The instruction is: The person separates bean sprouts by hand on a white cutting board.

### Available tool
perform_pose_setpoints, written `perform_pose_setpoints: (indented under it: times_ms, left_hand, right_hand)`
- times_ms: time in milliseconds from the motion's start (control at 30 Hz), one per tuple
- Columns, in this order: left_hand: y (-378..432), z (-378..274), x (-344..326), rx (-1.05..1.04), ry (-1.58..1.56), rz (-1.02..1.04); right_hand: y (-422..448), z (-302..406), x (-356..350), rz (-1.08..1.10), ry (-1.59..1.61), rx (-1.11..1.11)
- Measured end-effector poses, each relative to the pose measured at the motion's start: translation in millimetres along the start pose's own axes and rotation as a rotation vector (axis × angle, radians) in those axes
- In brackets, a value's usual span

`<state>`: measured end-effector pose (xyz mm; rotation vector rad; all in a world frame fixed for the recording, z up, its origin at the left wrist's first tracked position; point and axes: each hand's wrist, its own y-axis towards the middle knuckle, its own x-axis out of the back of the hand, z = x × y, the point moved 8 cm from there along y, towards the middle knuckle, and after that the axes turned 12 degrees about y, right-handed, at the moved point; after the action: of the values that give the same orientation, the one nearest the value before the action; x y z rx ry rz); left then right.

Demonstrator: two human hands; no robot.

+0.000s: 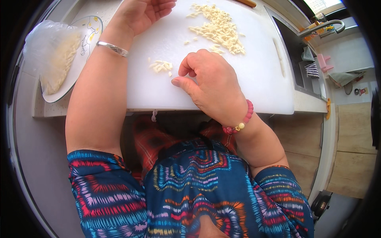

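Note:
My right hand [208, 80] hovers over the near middle of a white cutting board [262, 86], palm down. Its fingers are curled, with a gap between thumb and index finger and nothing visible there. Just left of the thumb lies a small cluster of pale, tapered dough-like pieces [161, 66]. A larger pile of the same pieces [221, 31] spreads beyond my right hand, with a few strays around it. My left hand [148, 15] is palm up above the board's far left, fingers loosely bent, the palm bare; the top edge of the view cuts it off.
On the left, a clear plastic bag [56, 59] of similar pale pieces rests on a decorated oval plate [89, 28]. A wooden handle [246, 3] lies beyond the board. To the right are a sink [287, 38], a curved faucet [323, 25], a striped cloth [312, 70] and a pink stool-shaped item [324, 62].

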<state>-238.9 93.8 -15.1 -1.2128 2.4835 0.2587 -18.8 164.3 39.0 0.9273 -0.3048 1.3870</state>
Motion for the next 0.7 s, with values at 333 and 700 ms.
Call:
perform_pose_setpoints:
  times_ms: [333, 700]
  left_hand:
    - [-2, -1, 1, 0.006, 0.000, -0.001]
    - [-2, -2, 2, 0.001, 0.000, -0.005]
  right_hand:
    - [-7, -12, 24, 0.161, 0.185, -0.331]
    - [-10, -25, 31, 0.077, -0.083, -0.061]
